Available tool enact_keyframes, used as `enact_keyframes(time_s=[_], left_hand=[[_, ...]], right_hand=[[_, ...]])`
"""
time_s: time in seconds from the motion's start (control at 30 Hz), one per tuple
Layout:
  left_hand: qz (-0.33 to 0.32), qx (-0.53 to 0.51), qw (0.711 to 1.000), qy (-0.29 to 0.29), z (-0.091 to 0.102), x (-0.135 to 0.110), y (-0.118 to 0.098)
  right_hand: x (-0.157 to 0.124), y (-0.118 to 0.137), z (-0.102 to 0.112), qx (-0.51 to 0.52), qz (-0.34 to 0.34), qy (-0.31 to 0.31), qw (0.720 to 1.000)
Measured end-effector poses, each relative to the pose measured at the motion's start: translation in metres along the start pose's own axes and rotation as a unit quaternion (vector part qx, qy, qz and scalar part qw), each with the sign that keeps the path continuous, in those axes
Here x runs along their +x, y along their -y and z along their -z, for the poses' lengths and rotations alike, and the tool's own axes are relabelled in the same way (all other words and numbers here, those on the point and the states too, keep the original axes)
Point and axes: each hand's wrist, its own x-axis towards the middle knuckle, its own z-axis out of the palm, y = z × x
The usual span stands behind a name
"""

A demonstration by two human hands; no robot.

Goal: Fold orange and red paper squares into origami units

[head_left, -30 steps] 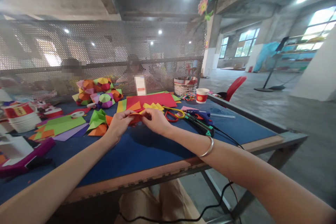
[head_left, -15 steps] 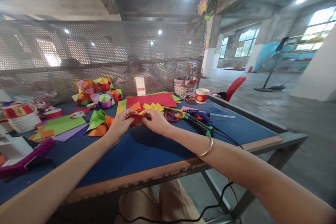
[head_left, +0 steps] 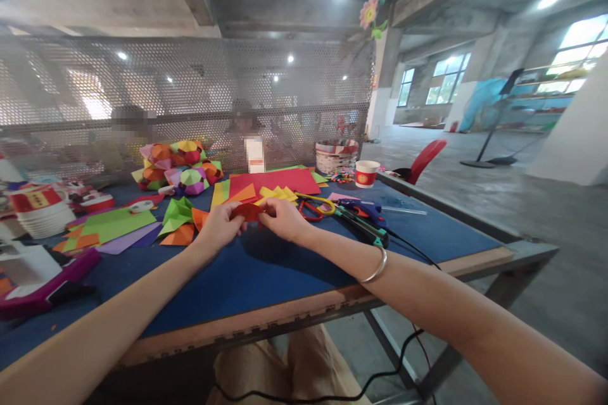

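Pinching a small red-orange paper piece (head_left: 247,212) from both ends, with the left hand (head_left: 221,223) closed on one side and the right hand (head_left: 281,218) closed on the other, over the middle of the table. Covering both ends of it with fingers. Close on the left, green folded paper (head_left: 177,216) and orange folded paper (head_left: 177,235); just beyond, yellow folded strips (head_left: 278,193) and a red sheet (head_left: 273,181). On the right, red-and-yellow scissors (head_left: 314,197) and a blue glue gun (head_left: 365,208). Farther back, faceted paper balls (head_left: 190,180), a wicker basket (head_left: 335,159) and a paper cup (head_left: 365,175). Underneath, a blue tabletop (head_left: 266,285) with a wooden edge; behind, a perforated screen (head_left: 190,88) and, to the right, bare concrete floor (head_left: 494,202). Reaching forward with both forearms angled inward, fingertips near each other, with a silver bangle (head_left: 379,266) at the right wrist.
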Motion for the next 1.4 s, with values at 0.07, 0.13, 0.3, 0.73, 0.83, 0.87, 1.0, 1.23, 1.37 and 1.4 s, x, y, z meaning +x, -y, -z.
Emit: enact_keyframes(time_s=[0.07, 0.13, 0.3, 0.73, 0.83, 0.87, 1.0, 1.23, 1.37, 1.4], left_hand=[[0.022, 0.027, 0.999, 0.027, 0.0, 0.0, -0.003], [0.035, 0.046, 0.998, 0.041, -0.001, 0.0, -0.005], [0.031, 0.067, 0.996, 0.048, -0.001, -0.001, -0.006], [0.012, 0.087, 0.995, 0.056, -0.004, -0.007, -0.003], [0.033, 0.076, 0.995, 0.058, -0.001, -0.005, -0.002], [0.041, 0.071, 0.995, 0.057, -0.001, -0.004, -0.002], [0.077, 0.055, 0.994, 0.059, -0.001, -0.001, 0.001], [0.112, 0.033, 0.991, 0.057, 0.002, 0.001, 0.005], [0.106, 0.028, 0.992, 0.058, 0.005, 0.002, 0.007], [0.106, 0.03, 0.992, 0.056, 0.006, 0.002, 0.007]], right_hand=[[0.0, 0.001, 0.001, -0.002, 0.003, 0.001, 1.0], [-0.001, 0.002, 0.001, -0.008, 0.007, -0.003, 1.0], [-0.005, 0.005, 0.002, -0.048, 0.023, -0.029, 0.998], [-0.007, 0.011, 0.005, -0.133, 0.026, -0.038, 0.99], [-0.007, 0.009, 0.004, -0.128, 0.025, -0.028, 0.991], [-0.007, 0.008, 0.004, -0.127, 0.026, -0.024, 0.991], [-0.006, 0.005, 0.004, -0.128, 0.027, -0.016, 0.991], [-0.001, -0.001, 0.01, -0.133, 0.008, -0.036, 0.99], [0.001, -0.007, 0.008, -0.127, 0.006, -0.034, 0.991], [0.002, -0.008, 0.007, -0.124, 0.006, -0.033, 0.992]])
